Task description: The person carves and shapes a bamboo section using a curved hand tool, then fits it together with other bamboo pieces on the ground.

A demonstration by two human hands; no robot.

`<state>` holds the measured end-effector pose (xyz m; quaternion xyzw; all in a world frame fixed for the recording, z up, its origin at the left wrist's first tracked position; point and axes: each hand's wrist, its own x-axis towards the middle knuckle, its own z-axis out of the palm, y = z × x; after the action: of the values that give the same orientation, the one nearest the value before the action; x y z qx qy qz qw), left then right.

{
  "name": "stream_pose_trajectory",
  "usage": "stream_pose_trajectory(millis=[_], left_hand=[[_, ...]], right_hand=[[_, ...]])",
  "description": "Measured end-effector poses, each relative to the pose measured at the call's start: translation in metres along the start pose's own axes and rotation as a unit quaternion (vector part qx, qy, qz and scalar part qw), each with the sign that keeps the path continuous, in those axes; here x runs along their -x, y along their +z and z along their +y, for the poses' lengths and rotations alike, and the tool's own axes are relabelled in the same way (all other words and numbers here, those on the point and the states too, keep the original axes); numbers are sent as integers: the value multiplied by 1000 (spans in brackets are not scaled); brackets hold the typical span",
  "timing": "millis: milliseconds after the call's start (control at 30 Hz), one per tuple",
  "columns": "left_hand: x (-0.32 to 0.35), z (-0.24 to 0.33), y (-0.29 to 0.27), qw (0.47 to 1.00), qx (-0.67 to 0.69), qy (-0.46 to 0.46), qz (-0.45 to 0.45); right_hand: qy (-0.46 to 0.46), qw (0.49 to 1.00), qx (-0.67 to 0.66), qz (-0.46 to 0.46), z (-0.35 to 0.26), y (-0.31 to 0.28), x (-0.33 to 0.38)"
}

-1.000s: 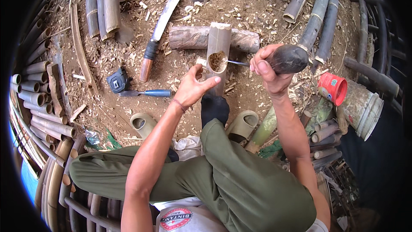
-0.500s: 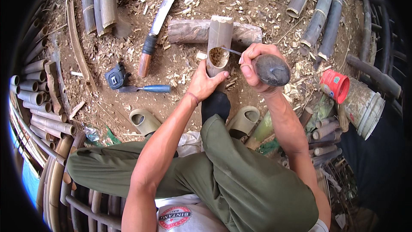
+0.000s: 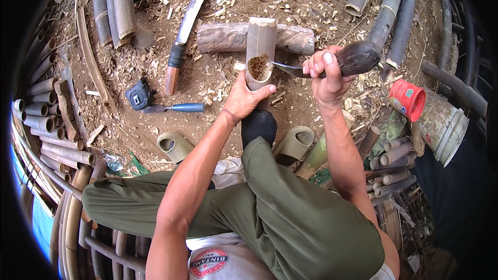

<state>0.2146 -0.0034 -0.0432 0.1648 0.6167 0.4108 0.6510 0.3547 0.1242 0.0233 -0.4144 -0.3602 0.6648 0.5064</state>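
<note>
A short bamboo tube point(image 3: 261, 39) leans across a log point(image 3: 223, 38), its near end cut open and showing a rough, fibrous inside. Around that near end my left hand point(image 3: 245, 97) is closed, the thumb along the lower rim. My right hand point(image 3: 330, 75) grips a knife point(image 3: 359, 58) with a thick, dark, rounded handle. Its narrow metal blade points left, and the tip is at the right edge of the opening. My sock-covered foot point(image 3: 259, 127) is just below the tube.
Left of the log lie a machete point(image 3: 182, 41), a tape measure point(image 3: 140, 95) and a blue-handled chisel point(image 3: 181, 108). Wood chips cover the dirt floor. At right stand a red container point(image 3: 406, 99) and a dirty bucket point(image 3: 446, 127). Bamboo poles point(image 3: 386, 18) lie around, and slippers point(image 3: 294, 144) are near my feet.
My right hand has moved a little right and turned, so the handle now points up and right instead of toward me. More of the blade shows. My left hand keeps its hold.
</note>
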Motion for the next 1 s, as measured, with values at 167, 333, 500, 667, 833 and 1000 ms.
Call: stream_pose_trajectory(millis=[167,333,500,667,833,1000], left_hand=[[-1,6,-1,999,42,-21,-20],[-3,6,-6,996,70,-28,-44],[0,5,-12,987,128,-52,-78],[-1,5,-17,974,182,-57,-120],[-1,6,-18,976,172,-51,-124],[0,9,-12,989,109,-41,-90]], right_hand=[[55,996,-2,69,-1,-5,-8],[108,989,-4,97,-3,-7,-16],[-105,973,146,-146,-22,9,41],[-210,833,300,-416,-18,-2,68],[-208,802,314,-464,-12,4,78],[-225,778,341,-477,-8,-1,80]])
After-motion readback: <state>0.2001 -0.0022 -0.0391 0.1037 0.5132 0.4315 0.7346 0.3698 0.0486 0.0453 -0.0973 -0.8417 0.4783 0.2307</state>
